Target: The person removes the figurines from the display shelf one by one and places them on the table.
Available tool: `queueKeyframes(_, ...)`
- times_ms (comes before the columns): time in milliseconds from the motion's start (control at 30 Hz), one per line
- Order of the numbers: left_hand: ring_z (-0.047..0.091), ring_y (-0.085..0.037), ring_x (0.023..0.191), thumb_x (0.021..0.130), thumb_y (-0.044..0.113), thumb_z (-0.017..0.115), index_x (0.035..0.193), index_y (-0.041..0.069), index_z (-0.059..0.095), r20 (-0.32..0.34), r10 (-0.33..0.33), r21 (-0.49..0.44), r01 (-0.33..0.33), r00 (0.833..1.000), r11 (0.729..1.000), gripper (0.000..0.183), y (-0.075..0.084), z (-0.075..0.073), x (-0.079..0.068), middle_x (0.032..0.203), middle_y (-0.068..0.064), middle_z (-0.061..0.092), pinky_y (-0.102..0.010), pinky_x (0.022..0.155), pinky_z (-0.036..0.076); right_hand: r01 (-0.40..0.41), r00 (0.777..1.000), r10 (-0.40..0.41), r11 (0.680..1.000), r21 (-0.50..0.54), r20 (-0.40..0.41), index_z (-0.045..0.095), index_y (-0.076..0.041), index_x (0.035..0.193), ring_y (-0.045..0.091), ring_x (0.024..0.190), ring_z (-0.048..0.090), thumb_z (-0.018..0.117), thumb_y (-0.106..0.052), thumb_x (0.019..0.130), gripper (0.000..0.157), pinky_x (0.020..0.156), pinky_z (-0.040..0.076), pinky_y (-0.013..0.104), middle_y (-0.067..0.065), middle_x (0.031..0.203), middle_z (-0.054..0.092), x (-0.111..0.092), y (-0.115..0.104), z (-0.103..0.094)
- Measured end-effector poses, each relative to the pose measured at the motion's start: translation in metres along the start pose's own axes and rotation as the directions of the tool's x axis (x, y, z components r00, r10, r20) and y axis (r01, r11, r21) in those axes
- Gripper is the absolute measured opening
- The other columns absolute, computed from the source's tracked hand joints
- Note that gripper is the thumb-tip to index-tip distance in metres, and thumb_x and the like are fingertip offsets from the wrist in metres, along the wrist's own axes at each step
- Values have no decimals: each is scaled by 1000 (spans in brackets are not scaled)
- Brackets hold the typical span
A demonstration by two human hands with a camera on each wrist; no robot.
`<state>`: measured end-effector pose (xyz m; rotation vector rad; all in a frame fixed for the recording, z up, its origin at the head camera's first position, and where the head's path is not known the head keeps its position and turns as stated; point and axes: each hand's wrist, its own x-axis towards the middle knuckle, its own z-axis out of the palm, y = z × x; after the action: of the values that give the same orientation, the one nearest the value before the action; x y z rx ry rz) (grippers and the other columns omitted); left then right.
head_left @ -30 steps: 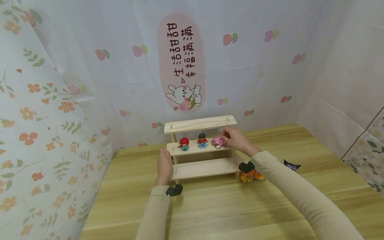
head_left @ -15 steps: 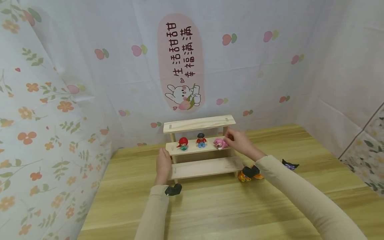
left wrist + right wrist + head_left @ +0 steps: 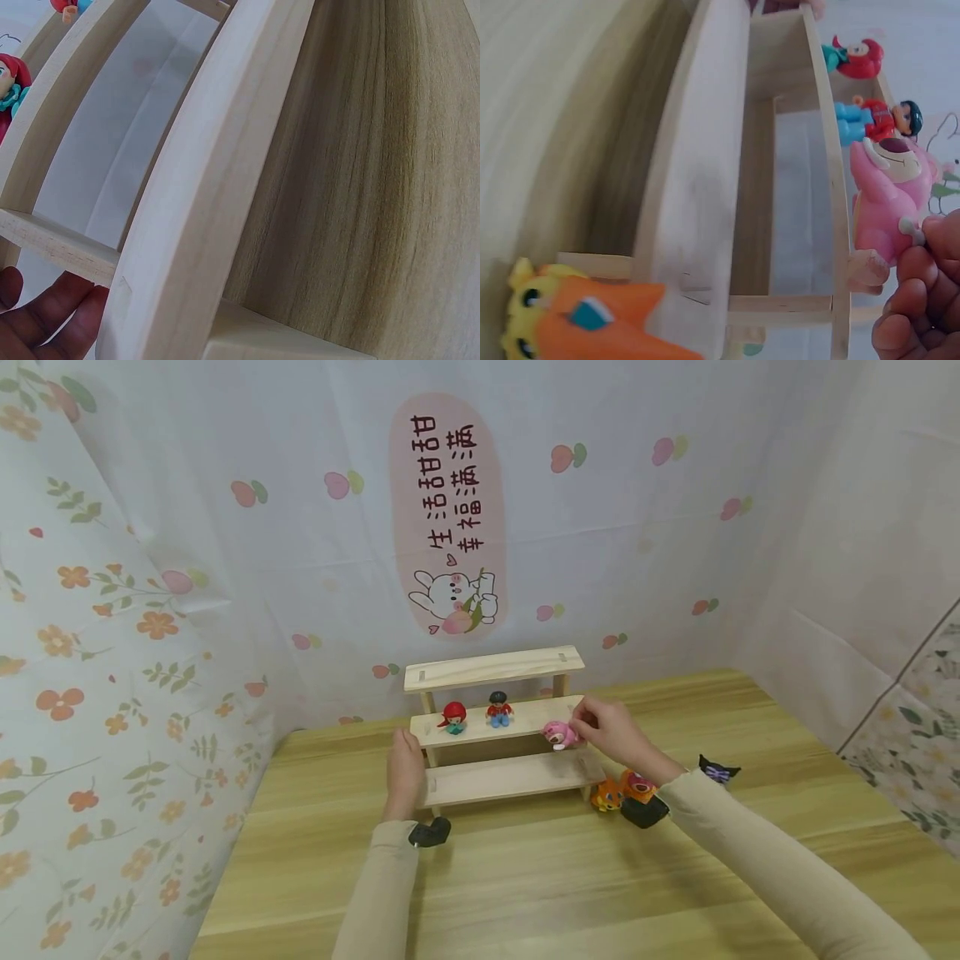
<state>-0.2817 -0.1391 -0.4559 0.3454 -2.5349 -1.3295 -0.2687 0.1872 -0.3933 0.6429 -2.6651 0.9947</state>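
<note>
My right hand pinches a pink toy bear between thumb and fingers. Tilted, with its head to the left, the bear overlaps the right front edge of the middle tier in the head view. In the right wrist view the fingertips are on the bear's back, at its small pale tail. At the left end of the three-tier wooden display shelf, my left hand grips the side frame. A red-haired mermaid figure and a dark-haired toy figure in a red jacket occupy the middle tier.
Orange and yellow toy figures stand on the wood-grain table by the shelf's right foot. Farther right, a black toy with a purple bow is partly hidden by the right sleeve. A printed curtain hangs behind the shelf.
My right hand has moved the pink bear rightward and toward me, from over the middle tier to its front edge. The left hand has stayed on the shelf's side.
</note>
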Motion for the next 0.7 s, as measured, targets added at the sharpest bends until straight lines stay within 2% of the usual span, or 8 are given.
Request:
queueKeyframes(333,47,-25,69,105,24,24,103,2,44,34,-7,-10,8,999,1000,30,1,-1,-1,71,-7,41,-38,60,42,-27,992,27,1000,-3,124,56,-13,82,6,56,44,65,-12,90,12,52,38,22,-5,66,53,-32,-4,4)
queueKeyframes(533,49,-26,72,105,24,24,107,0,45,33,-11,-12,11,999,1000,32,3,-1,-1,74,-10,44,-40,64,43,-46,987,45,999,4,151,56,-11,81,3,53,49,65,-10,90,12,48,41,21,-5,62,56,-50,-7,13)
queueKeyframes(700,48,-26,73,105,25,23,109,0,45,41,-20,-23,21,999,1000,34,4,-2,-2,75,-10,44,-38,64,42,-49,990,48,999,0,131,56,-11,79,1,51,47,66,-8,88,14,47,39,20,-6,59,54,-63,-11,25)
